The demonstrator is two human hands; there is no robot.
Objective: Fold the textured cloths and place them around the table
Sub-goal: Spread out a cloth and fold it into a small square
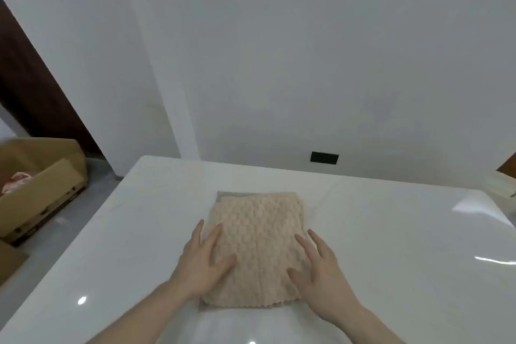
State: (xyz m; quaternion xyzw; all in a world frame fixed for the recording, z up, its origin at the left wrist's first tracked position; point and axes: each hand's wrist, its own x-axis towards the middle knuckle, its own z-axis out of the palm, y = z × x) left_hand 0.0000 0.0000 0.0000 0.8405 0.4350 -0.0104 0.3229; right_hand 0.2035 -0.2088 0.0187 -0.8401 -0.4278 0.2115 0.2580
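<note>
Peach waffle-textured cloth (258, 248) lies folded mid-table (391, 246) atop a grey layer. Left hand (202, 262) and right hand (321, 268) rest flat on its sides, fingers extended, gripping nothing, apparently pressing the fold flat.

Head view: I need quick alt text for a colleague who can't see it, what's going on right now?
Both hands lie flat with straight fingers on a folded peach textured cloth in the middle of a glossy white table, the left hand on its left side and the right hand on its right. An open cardboard box sits on the floor to the left.
</note>
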